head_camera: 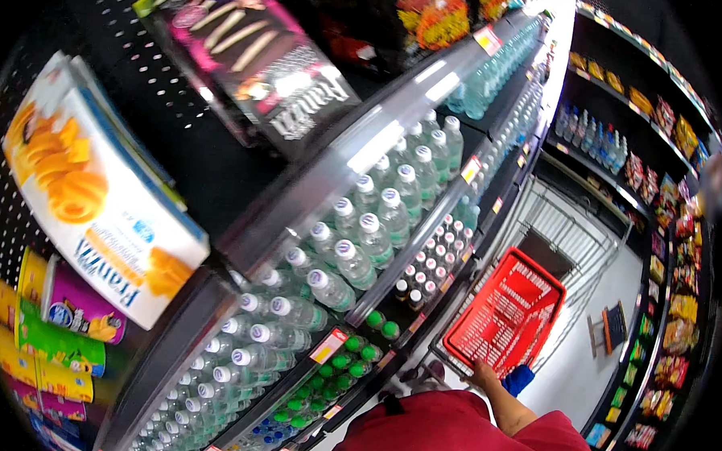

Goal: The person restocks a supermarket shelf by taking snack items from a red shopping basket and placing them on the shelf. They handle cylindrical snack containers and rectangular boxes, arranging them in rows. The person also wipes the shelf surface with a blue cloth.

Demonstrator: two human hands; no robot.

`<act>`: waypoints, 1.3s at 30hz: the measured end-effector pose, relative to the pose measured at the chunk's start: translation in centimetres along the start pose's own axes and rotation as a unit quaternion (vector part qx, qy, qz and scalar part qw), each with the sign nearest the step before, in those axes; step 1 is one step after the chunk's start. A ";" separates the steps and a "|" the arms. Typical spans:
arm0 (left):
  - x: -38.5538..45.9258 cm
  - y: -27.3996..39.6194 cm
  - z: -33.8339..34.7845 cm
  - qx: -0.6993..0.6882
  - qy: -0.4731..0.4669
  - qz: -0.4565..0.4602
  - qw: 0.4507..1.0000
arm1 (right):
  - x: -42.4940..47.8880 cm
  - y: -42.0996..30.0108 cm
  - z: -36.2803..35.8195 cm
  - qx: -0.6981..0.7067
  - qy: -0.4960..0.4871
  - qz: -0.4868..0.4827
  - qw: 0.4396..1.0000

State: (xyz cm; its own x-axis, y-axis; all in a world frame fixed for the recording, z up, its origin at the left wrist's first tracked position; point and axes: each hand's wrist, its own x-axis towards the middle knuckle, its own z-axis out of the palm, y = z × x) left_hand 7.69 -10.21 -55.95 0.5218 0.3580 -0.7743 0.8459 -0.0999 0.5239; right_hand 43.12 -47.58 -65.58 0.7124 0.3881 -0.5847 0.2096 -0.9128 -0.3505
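My right hand (483, 374) lies low in the view, at the near end of a red plastic shopping basket (560, 310), and appears closed round the handle of a wire shopping cart. The fingers are small and partly hidden. The basket sits on the metal cart (624, 228). A blue thing (517, 380), perhaps a cloth or a handle cover, is just right of the hand. My left hand is out of view; a red shirt fills the bottom. Several clear bottles with white caps (370, 223) stand on the shelf to the left.
At the left, a black shelf edge (314, 181) holds a white Franzzi box (107, 214), a dark Franzzi box (253, 63) and colourful tubs (60, 333). Green-capped bottles (342, 370) stand lower. Snack shelves (670, 203) line the right; a small stool-like object (610, 327) stands on the pale floor (572, 368).
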 end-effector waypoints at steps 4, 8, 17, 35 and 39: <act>1.2 1.4 0.6 -0.054 0.042 0.014 0.998 | -1.0 -2.9 -4.6 0.004 0.032 -0.054 0.998; 1.8 1.4 0.9 -0.090 0.065 0.023 0.994 | -1.0 -10.1 -13.2 0.087 0.154 -0.273 0.946; 2.2 -0.9 0.5 -0.126 0.094 0.018 0.987 | -17.5 -37.4 -38.8 0.295 0.248 -0.490 0.782; -13.1 12.1 -8.2 -0.164 0.399 0.339 0.836 | -24.2 -53.4 -46.0 0.358 0.236 -0.663 0.614; -27.3 28.5 -13.2 0.076 0.519 0.530 0.666 | -25.3 -56.0 -46.4 0.363 0.185 -0.668 0.623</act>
State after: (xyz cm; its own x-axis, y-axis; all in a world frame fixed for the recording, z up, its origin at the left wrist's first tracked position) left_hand 16.14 -10.54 -15.19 0.5435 0.4525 0.7070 0.1049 -0.8723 0.4777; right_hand 44.41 -12.20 2.78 0.3605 0.5616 0.7448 0.5186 0.5430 -0.6605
